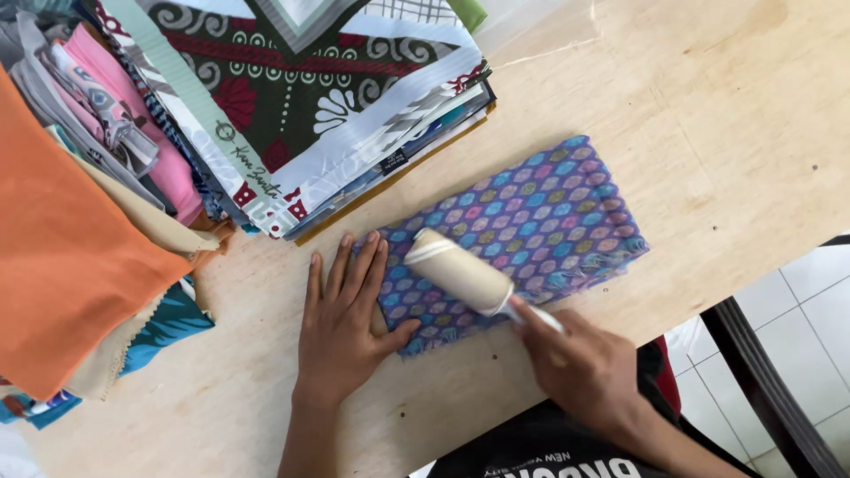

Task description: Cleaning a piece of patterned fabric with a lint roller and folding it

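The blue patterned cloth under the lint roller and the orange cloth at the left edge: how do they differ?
The blue patterned cloth bears small coloured hexagons; the orange cloth is plain. The blue patterned cloth lies flat and alone on the wooden table, pressed by the left hand; the orange cloth is draped over a heap of other fabrics. Both are folded textiles.

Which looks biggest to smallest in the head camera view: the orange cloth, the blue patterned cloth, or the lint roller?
1. Orange cloth, though cut off by the frame edge.
2. Blue patterned cloth.
3. Lint roller, gripped by the right hand.
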